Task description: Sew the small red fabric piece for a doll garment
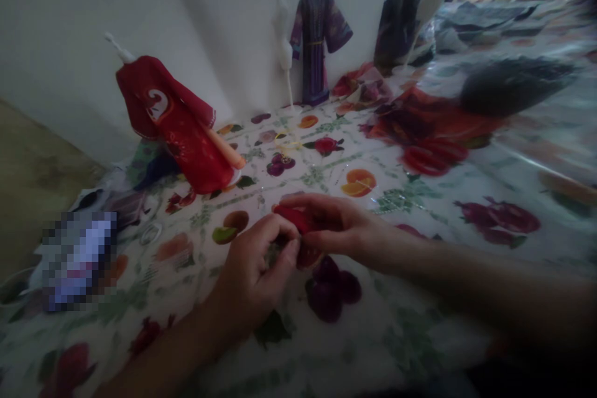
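Both of my hands meet over the fruit-patterned tablecloth (420,298) near the middle of the view. My left hand (254,277) and my right hand (340,230) pinch a small piece of red cloth (295,219) between their fingertips. The cloth is partly hidden by my fingers. Behind them a headless doll in a red robe (175,121) leans to the right on its stand.
A purple doll robe (317,43) stands on a mannequin by the white wall, beside a bare white doll form (284,43). Red and dark fabric pieces (429,130) lie at the back right. A dark blurred object (513,84) lies further right. Small items lie at the left.
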Motion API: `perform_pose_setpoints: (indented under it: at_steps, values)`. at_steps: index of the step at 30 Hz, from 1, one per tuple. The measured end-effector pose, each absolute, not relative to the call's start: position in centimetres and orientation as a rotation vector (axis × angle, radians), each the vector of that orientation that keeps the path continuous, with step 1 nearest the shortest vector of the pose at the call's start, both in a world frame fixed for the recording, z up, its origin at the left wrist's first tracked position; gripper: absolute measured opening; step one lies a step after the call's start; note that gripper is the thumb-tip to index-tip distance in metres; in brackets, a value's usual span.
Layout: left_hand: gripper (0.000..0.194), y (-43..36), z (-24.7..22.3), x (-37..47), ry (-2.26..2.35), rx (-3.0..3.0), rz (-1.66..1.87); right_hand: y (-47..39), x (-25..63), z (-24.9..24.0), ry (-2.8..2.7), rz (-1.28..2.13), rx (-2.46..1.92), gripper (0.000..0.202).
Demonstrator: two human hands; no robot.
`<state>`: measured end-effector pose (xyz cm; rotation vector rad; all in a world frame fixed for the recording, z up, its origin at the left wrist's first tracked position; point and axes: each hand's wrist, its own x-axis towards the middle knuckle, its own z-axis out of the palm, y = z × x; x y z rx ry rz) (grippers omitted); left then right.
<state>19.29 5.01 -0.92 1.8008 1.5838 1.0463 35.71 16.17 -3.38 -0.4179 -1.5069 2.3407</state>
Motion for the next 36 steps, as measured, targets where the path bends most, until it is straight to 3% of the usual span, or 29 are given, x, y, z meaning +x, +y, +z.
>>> perform_pose_setpoints:
  at_steps: [36]
  values:
    - [0.012, 5.3, -1.05, 19.56, 1.672, 1.752, 1.066, 16.03, 35.63, -3.4, -1.58, 2.276, -0.465, 0.057]
